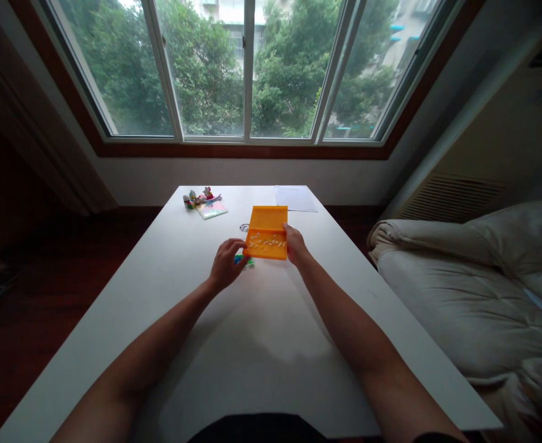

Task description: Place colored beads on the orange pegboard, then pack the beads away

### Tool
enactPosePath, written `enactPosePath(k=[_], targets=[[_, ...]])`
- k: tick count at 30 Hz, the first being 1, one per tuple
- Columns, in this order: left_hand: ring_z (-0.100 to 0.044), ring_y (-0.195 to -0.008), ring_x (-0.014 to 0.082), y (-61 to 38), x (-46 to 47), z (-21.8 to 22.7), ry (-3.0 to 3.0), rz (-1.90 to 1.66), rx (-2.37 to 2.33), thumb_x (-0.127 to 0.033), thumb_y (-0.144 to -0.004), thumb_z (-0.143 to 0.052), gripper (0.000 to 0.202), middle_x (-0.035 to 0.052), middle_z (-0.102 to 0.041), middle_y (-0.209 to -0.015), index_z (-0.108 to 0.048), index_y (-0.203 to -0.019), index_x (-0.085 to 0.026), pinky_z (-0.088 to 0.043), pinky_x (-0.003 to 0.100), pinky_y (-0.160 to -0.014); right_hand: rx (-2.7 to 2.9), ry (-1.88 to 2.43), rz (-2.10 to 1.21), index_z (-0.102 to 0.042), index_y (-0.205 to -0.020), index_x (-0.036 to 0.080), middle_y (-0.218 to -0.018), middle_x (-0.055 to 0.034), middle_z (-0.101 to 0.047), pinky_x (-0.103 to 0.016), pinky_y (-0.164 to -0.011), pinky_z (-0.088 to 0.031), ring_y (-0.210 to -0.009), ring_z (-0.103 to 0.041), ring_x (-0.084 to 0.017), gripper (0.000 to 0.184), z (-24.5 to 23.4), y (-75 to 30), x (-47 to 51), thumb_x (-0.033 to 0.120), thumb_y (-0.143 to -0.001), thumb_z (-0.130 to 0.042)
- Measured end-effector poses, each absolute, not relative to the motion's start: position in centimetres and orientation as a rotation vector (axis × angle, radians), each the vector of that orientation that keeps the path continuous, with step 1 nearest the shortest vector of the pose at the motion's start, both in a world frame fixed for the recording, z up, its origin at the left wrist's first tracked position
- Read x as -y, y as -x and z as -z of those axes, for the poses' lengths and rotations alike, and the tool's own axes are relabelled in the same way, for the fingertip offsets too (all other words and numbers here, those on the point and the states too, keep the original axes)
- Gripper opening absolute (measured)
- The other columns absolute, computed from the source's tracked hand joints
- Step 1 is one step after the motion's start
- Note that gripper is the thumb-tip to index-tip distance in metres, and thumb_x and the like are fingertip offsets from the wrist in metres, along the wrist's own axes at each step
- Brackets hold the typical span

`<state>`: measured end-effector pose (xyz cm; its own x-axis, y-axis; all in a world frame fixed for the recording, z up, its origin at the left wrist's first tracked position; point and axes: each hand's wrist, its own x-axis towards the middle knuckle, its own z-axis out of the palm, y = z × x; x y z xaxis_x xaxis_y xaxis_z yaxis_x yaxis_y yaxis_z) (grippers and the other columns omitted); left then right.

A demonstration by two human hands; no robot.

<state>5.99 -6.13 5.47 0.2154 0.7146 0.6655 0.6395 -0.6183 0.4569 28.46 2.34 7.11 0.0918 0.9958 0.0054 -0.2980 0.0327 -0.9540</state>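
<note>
An orange hinged case [269, 218] is held up over the table between my two hands, its lid folded back. Small white pieces [266, 241] are scattered across its lower half; they are too small to name. My right hand [296, 245] grips the right edge, thumb on the front. On the other side, my left hand [228, 261] has its thumb and fingers at the lower left corner of the case. Partly hidden behind the left fingers and the case are small blue and green pieces [244, 260] on the tabletop.
The white table [271, 381] reaches toward the window. Small colourful figures [199, 198] and a pale card or booklet [213, 210] lie at its far left, a white sheet [296, 199] at the far right. A thin dark-rimmed object [244, 227] is behind the case. A beige sofa [437, 295] stands right.
</note>
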Motion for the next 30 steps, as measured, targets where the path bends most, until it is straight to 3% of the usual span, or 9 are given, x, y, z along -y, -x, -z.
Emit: enactPosePath(k=[3, 9, 16, 22, 30], targets=[[-0.057, -0.115, 0.0251, -5.2, 5.8, -4.9, -2.362, -1.426, -1.383, -0.026, -0.09, -0.063, 0.027, 0.0077, -0.062, -0.12, -0.058, -0.117, -0.025, -0.046, 0.044, -0.103, 0.982, 1.087, -1.097, -0.056, -0.085, 0.019, -0.073, -0.001, -0.066, -0.027, -0.059, -0.052, -0.064, -0.062, -0.016, 0.049, -7.3, -29.3, -2.5, 0.068, -0.083, -0.053], [-0.053, -0.115, 0.0279, -3.4, 4.4, -3.5, -2.138, -1.593, -1.706, -0.025, -0.087, -0.062, 0.017, 0.0091, -0.057, -0.118, -0.059, -0.103, -0.023, -0.043, 0.047, -0.104, 1.243, 1.274, -0.807, -0.057, -0.074, 0.019, -0.065, -0.0017, -0.061, -0.024, -0.058, -0.044, -0.067, -0.059, -0.017, 0.049, -8.5, -30.6, -1.7, 0.067, -0.083, -0.049], [-0.054, -0.116, 0.0271, -2.8, 3.1, -1.5, -2.063, -1.404, -1.657, -0.015, -0.079, -0.059, 0.013, 0.0089, -0.055, -0.12, -0.057, -0.089, -0.022, -0.049, 0.045, -0.096, 1.294, 1.389, -0.727, -0.057, -0.071, 0.019, -0.065, -0.003, -0.062, -0.025, -0.058, -0.041, -0.068, -0.057, -0.018, 0.047, -9.0, -30.1, -1.1, 0.063, -0.085, -0.047], [-0.061, -0.093, 0.02, -2.9, 2.8, -0.1, -2.028, -1.189, -1.528, -0.021, -0.08, -0.061, 0.022, 0.0045, -0.06, -0.104, -0.057, -0.102, -0.023, -0.053, 0.033, -0.073, 1.356, 1.375, -0.574, -0.054, -0.069, 0.021, -0.065, -0.0014, -0.06, -0.025, -0.057, -0.037, -0.063, -0.052, -0.016, 0.046, -8.4, -29.8, -1.2, 0.059, -0.092, -0.041], [-0.064, -0.098, 0.0222, -3.4, 3.4, -0.2, -2.161, -1.048, -1.466, -0.031, -0.077, -0.074, 0.045, 0.0044, -0.062, -0.111, -0.055, -0.117, -0.026, -0.052, 0.04, -0.085, 1.551, 1.297, -0.363, -0.048, -0.07, 0.022, -0.059, 0.0005, -0.05, -0.025, -0.059, -0.032, -0.058, -0.045, -0.015, 0.048, -9.0, -29.0, -0.1, 0.06, -0.099, -0.039]])
